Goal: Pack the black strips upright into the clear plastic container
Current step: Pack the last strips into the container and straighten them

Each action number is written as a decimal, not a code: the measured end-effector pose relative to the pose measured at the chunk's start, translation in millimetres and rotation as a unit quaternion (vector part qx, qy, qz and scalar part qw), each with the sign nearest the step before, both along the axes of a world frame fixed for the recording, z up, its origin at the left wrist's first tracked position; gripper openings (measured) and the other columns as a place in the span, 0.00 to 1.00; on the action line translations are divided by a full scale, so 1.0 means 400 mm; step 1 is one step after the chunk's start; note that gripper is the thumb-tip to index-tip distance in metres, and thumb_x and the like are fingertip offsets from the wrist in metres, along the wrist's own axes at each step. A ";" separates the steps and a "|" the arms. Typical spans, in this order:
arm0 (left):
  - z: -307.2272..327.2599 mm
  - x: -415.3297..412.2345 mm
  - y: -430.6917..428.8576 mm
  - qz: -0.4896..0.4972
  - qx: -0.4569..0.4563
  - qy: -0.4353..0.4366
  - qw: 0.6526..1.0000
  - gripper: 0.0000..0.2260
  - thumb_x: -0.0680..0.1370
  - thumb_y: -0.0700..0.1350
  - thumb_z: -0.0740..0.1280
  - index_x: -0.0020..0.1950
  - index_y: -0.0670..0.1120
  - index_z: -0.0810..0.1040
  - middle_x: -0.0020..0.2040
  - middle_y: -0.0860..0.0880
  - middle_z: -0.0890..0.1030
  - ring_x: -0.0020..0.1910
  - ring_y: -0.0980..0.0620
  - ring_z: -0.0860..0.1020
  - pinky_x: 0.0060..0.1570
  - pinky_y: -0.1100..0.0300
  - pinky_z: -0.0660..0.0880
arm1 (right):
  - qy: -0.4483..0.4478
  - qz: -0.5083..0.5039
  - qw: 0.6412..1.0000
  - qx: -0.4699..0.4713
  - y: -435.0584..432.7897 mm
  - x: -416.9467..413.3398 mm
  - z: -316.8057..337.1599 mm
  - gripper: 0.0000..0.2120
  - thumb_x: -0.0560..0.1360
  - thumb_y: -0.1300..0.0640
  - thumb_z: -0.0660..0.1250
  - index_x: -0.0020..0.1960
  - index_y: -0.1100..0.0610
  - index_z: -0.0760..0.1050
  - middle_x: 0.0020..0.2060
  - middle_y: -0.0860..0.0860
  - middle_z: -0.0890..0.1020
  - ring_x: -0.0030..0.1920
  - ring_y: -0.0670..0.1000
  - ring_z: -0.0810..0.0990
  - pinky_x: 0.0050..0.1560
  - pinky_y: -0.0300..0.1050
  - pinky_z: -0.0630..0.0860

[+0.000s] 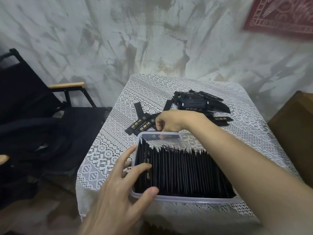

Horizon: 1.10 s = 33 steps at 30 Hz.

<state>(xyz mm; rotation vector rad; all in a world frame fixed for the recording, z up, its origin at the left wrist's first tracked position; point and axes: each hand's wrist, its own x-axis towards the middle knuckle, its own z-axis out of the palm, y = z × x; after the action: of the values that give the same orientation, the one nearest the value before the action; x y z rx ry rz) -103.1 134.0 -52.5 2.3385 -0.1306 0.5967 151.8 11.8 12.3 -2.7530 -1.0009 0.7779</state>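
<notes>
Head view, looking down on a small table under a white lace cloth (108, 155), with the clear plastic container (184, 200) near its front edge. Packed inside the container, nearly wall to wall: a dense row of black strips (183, 168) standing on edge, with a bare gap left at the far end. Left hand (122, 189) at the container's near-left corner, fingers spread and loose, thumb pressed on the front rim, index and middle fingertips resting against the leftmost strips, gripping nothing. Right hand (171, 122) reaching across above the container to just beyond its far wall, fingers curled down in a pinch at the end of a loose strip; whether actually gripping it, cannot tell, fingertips partly hidden behind the rim. Beyond the container, to its far left: two loose strips (140, 122) with gold markings, lying flat and crossed. Beyond the container, to its far right: a heap of more strips (199, 103) lying flat. Left of the container, off the table: a black folding chair (50, 109) with a wooden armrest.
</notes>
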 end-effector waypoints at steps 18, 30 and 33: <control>-0.003 0.004 0.000 0.005 0.007 -0.005 1.000 0.21 0.77 0.73 0.58 0.62 0.65 0.76 0.79 0.58 0.64 0.62 0.54 0.77 0.43 0.59 0.77 | -0.092 -0.016 0.996 0.016 -0.003 0.058 0.021 0.10 0.74 0.57 0.76 0.52 0.53 0.77 0.50 0.50 0.80 0.51 0.54 0.77 0.45 0.47 0.70; -0.001 -0.001 -0.004 0.003 -0.003 -0.004 1.000 0.21 0.77 0.74 0.57 0.62 0.64 0.77 0.78 0.59 0.65 0.65 0.63 0.73 0.46 0.65 0.72 | 0.001 -0.036 0.999 0.010 -0.042 0.058 0.019 0.20 0.75 0.52 0.76 0.65 0.53 0.76 0.51 0.47 0.76 0.56 0.55 0.76 0.58 0.50 0.73; 0.000 -0.002 -0.003 0.008 -0.005 -0.003 1.000 0.21 0.77 0.74 0.56 0.62 0.65 0.76 0.78 0.59 0.65 0.65 0.62 0.73 0.45 0.65 0.72 | 0.002 -0.040 0.999 -0.004 -0.044 0.042 0.016 0.23 0.76 0.51 0.75 0.69 0.55 0.75 0.57 0.50 0.76 0.57 0.55 0.75 0.61 0.49 0.73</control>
<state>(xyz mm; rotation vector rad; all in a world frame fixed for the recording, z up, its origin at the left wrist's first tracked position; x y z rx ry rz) -103.7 132.6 -52.3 2.3307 -0.1118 0.6117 168.5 -5.8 18.9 -2.7780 -0.8824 0.7777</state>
